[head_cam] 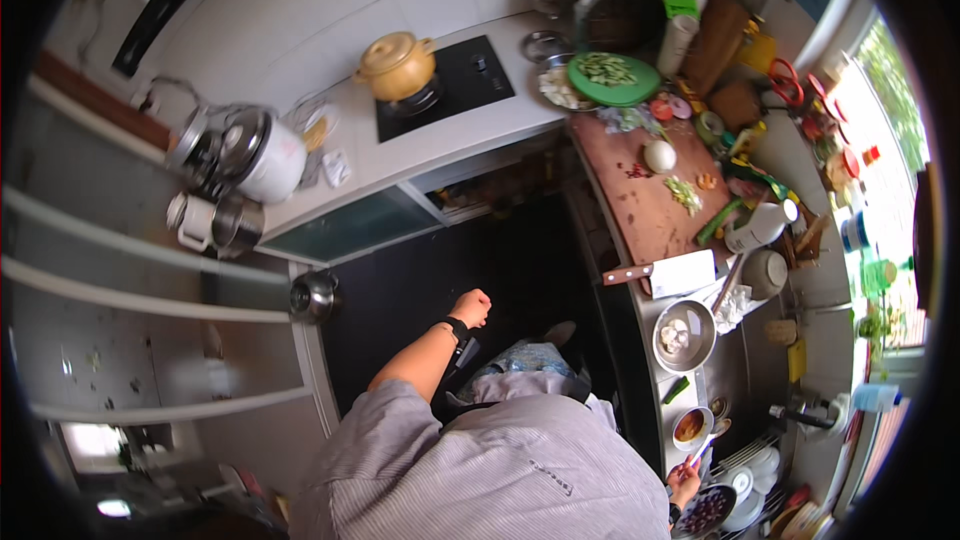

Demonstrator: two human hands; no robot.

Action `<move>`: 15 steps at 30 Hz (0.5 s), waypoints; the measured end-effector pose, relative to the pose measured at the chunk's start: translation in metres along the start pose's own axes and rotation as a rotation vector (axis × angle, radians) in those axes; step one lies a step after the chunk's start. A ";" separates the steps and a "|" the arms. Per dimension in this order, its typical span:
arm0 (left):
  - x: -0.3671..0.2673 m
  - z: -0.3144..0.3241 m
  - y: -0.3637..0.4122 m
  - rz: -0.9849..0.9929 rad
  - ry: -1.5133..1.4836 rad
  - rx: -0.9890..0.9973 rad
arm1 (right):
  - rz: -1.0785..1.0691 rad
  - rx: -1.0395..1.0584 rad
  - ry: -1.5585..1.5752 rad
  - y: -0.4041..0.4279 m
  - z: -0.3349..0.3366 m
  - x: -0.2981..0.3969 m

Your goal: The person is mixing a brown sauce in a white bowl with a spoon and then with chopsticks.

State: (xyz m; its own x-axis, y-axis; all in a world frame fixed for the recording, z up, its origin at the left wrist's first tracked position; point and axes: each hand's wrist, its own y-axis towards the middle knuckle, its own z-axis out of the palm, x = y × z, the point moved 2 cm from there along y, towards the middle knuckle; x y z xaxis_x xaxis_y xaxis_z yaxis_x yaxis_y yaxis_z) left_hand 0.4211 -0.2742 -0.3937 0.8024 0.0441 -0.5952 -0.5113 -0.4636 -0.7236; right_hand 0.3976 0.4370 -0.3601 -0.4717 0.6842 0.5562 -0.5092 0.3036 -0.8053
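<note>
My left hand [472,307] hangs over the dark floor, fingers curled, with nothing visible in it. At the lower right, my right hand [684,481] grips the pale handle of a spoon [702,451], beside a small white bowl of reddish-brown sauce [688,426]. Just below that hand is a pan of dark round pieces [705,510]. Further up the counter are a metal bowl [701,322] with garlic in it, a piece of green vegetable [676,390] and a cleaver [682,274].
A wooden cutting board [622,195] holds a white onion [660,157] and chopped vegetables. A yellow lidded pot [396,67] stands on the black cooktop [472,90]. A metal pot [313,297] is left of the floor. The sink [739,382] and dish rack [750,457] lie along the right.
</note>
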 end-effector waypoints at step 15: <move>0.219 -0.116 -0.109 -0.397 -0.152 -0.290 | -0.138 0.308 -0.084 -0.059 0.117 -0.007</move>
State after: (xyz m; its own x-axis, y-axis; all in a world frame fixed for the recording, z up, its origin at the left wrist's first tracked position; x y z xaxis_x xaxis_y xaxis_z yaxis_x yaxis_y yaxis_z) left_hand 0.6880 -0.3169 -0.4044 0.8522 0.3849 -0.3544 -0.0527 -0.6107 -0.7901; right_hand 0.3464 0.3367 -0.2924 -0.4346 0.5897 0.6808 -0.7595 0.1663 -0.6289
